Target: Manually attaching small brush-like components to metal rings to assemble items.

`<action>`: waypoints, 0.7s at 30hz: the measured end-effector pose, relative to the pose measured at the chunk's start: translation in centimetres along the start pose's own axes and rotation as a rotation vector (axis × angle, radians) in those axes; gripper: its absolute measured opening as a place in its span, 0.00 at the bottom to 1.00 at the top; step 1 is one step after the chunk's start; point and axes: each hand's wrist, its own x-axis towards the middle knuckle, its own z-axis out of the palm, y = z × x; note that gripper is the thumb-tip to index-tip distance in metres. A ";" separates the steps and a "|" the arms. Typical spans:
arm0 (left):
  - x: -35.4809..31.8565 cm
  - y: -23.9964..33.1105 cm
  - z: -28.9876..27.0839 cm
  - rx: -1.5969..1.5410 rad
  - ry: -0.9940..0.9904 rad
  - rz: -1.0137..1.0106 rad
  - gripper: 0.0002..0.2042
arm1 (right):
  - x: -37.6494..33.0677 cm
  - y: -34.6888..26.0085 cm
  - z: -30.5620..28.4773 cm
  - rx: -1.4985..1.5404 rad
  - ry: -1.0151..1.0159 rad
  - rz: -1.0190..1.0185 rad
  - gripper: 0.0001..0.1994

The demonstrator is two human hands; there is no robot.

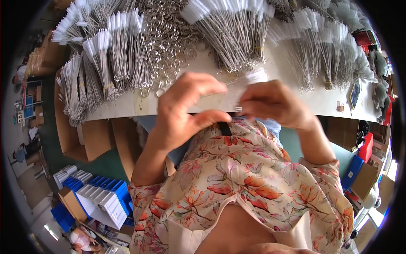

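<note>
My left hand [182, 106] is over the table's near edge, thumb and forefinger spread apart with nothing visible between them. Opposite it, my right hand [275, 103] is closed, its fingers curled and slightly blurred. A small shiny metal ring [239, 109] shows at its fingertips; it may be more than one. Just beyond the right hand a white-bristled wire brush [256, 76] lies on the tabletop, partly hidden by the fingers. Farther back rests a large fan of wire brushes [237, 38] with white bristles and looped ends.
Loose metal rings [169, 38] are heaped on the white table [127, 109], left of centre. Brush bundles [101, 55] stand at left, more brushes [330, 55] at right. Below are cardboard boxes [99, 142] and blue and white bins [103, 203]. People are in the background at left.
</note>
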 end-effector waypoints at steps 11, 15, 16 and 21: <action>-6.2 -4.1 0.5 0.441 0.079 -0.520 0.05 | -0.9 6.4 0.7 -0.541 0.468 -0.239 0.05; -4.6 -2.0 0.1 -0.334 0.295 -0.543 0.05 | 3.9 3.3 5.2 -0.678 0.414 -0.531 0.03; -3.6 -1.2 -0.4 -0.329 0.292 -0.511 0.04 | 4.5 2.9 5.5 -0.662 0.417 -0.532 0.03; -2.2 0.2 -3.6 -0.213 0.084 -0.314 0.07 | 4.6 1.2 4.2 -0.434 0.282 -0.558 0.04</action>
